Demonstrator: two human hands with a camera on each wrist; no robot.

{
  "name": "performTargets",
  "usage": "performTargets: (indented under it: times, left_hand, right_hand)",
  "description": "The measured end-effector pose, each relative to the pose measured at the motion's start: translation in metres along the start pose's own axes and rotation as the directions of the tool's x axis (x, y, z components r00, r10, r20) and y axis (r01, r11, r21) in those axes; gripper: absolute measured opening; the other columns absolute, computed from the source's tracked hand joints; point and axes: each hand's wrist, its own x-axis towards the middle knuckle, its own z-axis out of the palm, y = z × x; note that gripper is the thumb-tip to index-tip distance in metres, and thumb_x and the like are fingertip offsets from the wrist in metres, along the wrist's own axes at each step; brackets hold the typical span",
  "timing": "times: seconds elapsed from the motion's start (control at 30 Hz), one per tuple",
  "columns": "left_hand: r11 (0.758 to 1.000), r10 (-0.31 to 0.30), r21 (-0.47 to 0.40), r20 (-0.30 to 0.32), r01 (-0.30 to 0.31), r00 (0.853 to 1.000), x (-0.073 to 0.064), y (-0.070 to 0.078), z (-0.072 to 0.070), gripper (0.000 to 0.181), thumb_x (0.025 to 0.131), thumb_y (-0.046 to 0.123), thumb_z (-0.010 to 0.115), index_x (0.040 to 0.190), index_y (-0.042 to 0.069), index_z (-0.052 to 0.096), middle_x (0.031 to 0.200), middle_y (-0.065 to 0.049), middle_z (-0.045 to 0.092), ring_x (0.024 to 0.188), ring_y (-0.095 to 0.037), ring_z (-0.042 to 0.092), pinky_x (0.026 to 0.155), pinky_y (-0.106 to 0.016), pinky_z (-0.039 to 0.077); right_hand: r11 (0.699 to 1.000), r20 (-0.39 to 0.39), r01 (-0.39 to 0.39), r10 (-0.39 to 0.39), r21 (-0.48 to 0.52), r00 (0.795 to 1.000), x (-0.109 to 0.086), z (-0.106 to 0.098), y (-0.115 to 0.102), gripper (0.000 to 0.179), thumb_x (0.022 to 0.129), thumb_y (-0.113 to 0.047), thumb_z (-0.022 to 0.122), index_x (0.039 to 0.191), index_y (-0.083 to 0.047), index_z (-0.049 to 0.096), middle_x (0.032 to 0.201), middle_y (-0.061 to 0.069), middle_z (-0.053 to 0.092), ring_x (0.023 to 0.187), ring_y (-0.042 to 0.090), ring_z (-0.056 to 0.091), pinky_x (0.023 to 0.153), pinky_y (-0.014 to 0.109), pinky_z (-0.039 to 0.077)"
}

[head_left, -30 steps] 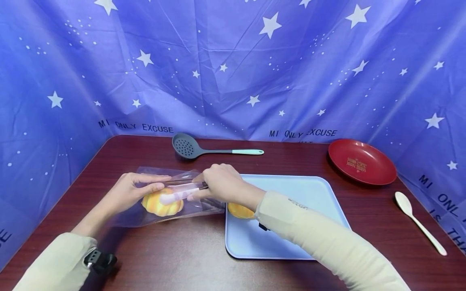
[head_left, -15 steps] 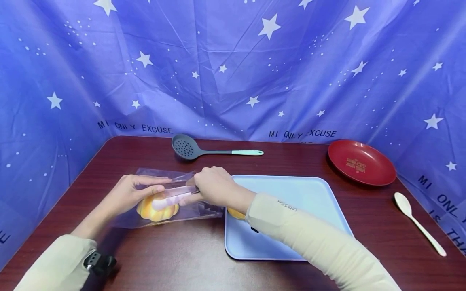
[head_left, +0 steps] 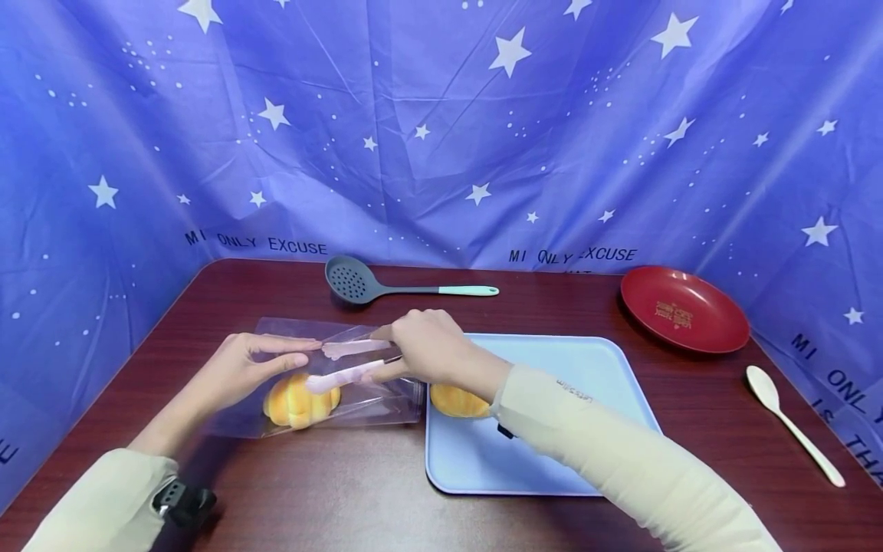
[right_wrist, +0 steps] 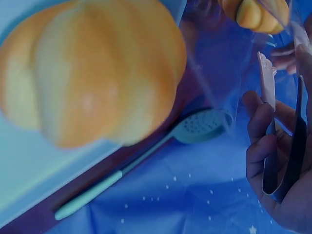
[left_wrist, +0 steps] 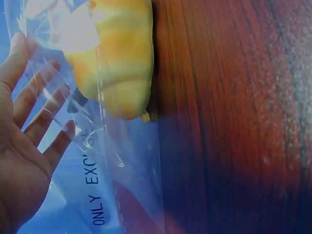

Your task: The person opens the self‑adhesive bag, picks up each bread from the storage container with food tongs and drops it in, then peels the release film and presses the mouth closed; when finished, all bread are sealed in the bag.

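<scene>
In the head view my right hand (head_left: 431, 345) holds a pair of tongs (head_left: 352, 373) with pale pink tips. The right wrist view shows fingers curled round the tongs' dark metal arms (right_wrist: 297, 141), which stand apart. The tips reach into a clear plastic bag (head_left: 386, 406). Inside lies a ridged yellow bread roll (head_left: 301, 401); one tip overlaps its upper edge, and contact is unclear. My left hand (head_left: 234, 372) pinches the bag's film between thumb and finger, above the roll. Its other fingers (left_wrist: 53, 114) stretch out behind the film in the left wrist view.
A second bread roll (head_left: 458, 400) sits on the light blue tray (head_left: 552, 353), partly under my right wrist. Behind lies a grey skimmer (head_left: 352, 280) with a mint handle. A red plate (head_left: 713, 314) and a cream spoon (head_left: 793, 429) are at the right.
The tongs' arms have spread wider apart. The bagged roll has shifted slightly left and toward me. My right hand moved left, then back right; my left hand stays almost still.
</scene>
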Motion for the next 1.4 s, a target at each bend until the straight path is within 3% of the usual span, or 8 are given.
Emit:
performTargets:
  times: [0.17,0.37,0.57,0.73,0.97,1.17,1.4]
  left_hand:
    - [1.0,-0.006,0.003,0.014,0.006,1.0,0.001,-0.001,0.001,0.026,0.092,0.02,0.077,0.118,0.024,0.079,0.109,0.015,0.075,0.109,0.0,0.065,0.093,-0.006,0.04]
    - [1.0,-0.022,0.017,0.019,0.022,1.0,0.0,0.0,0.001,0.027,0.093,0.022,0.077,0.119,0.026,0.078,0.109,0.015,0.075,0.108,0.0,0.065,0.092,-0.006,0.039]
    - [1.0,-0.021,0.015,0.016,0.021,1.0,-0.002,0.0,0.0,0.026,0.094,0.023,0.076,0.12,0.026,0.078,0.11,0.014,0.075,0.108,0.002,0.064,0.092,-0.006,0.039]
    - [1.0,-0.017,-0.002,0.011,0.017,1.0,-0.002,-0.001,0.0,0.025,0.094,0.022,0.076,0.119,0.026,0.078,0.11,0.015,0.075,0.11,0.007,0.061,0.093,-0.004,0.038]
    - [1.0,0.015,-0.003,0.003,-0.015,1.0,-0.003,-0.002,0.001,0.027,0.093,0.019,0.076,0.119,0.025,0.078,0.111,0.013,0.075,0.109,0.007,0.062,0.092,-0.005,0.039]
    - [1.0,0.012,0.003,-0.002,-0.012,1.0,-0.003,-0.003,0.002,0.026,0.094,0.019,0.076,0.119,0.026,0.078,0.111,0.012,0.075,0.108,0.008,0.061,0.092,-0.004,0.039]
    - [1.0,0.004,0.008,0.004,-0.004,1.0,-0.002,0.0,0.003,0.026,0.094,0.021,0.076,0.12,0.026,0.078,0.112,0.011,0.075,0.109,0.007,0.061,0.092,-0.004,0.038]
  right_hand:
    - [1.0,-0.021,0.004,-0.004,-0.012,1.0,-0.016,-0.013,0.014,0.064,0.082,-0.068,0.073,0.131,-0.026,0.071,0.077,-0.008,0.067,0.065,0.011,0.058,0.049,0.029,0.041]
    - [0.999,-0.082,0.043,-0.045,-0.023,0.996,-0.041,-0.026,0.033,0.062,0.08,-0.066,0.075,0.126,-0.023,0.074,0.08,-0.009,0.07,0.066,0.005,0.059,0.05,0.026,0.043]
    - [0.996,-0.147,0.084,-0.084,-0.009,0.985,-0.068,-0.041,0.05,0.06,0.08,-0.062,0.078,0.122,-0.02,0.076,0.073,-0.012,0.061,0.063,0.005,0.052,0.054,0.027,0.043]
    - [0.994,-0.202,0.112,-0.106,0.017,0.974,-0.09,-0.052,0.065,0.061,0.079,-0.06,0.08,0.122,-0.016,0.076,0.078,-0.01,0.066,0.063,0.005,0.054,0.056,0.028,0.045]
    - [0.999,-0.215,0.036,-0.027,0.039,0.976,-0.115,-0.059,0.079,0.065,0.078,-0.059,0.081,0.127,-0.016,0.073,0.07,-0.013,0.053,0.059,0.004,0.043,0.054,0.027,0.038]
    - [0.998,-0.234,-0.015,0.03,0.066,0.972,-0.136,-0.053,0.089,0.061,0.081,-0.056,0.08,0.128,-0.018,0.073,0.081,-0.013,0.064,0.065,0.001,0.051,0.058,0.026,0.044]
    - [0.991,-0.238,-0.07,0.096,0.118,0.966,-0.159,-0.041,0.103,0.06,0.082,-0.055,0.08,0.13,-0.02,0.071,0.08,-0.016,0.059,0.062,0.0,0.046,0.055,0.024,0.041]
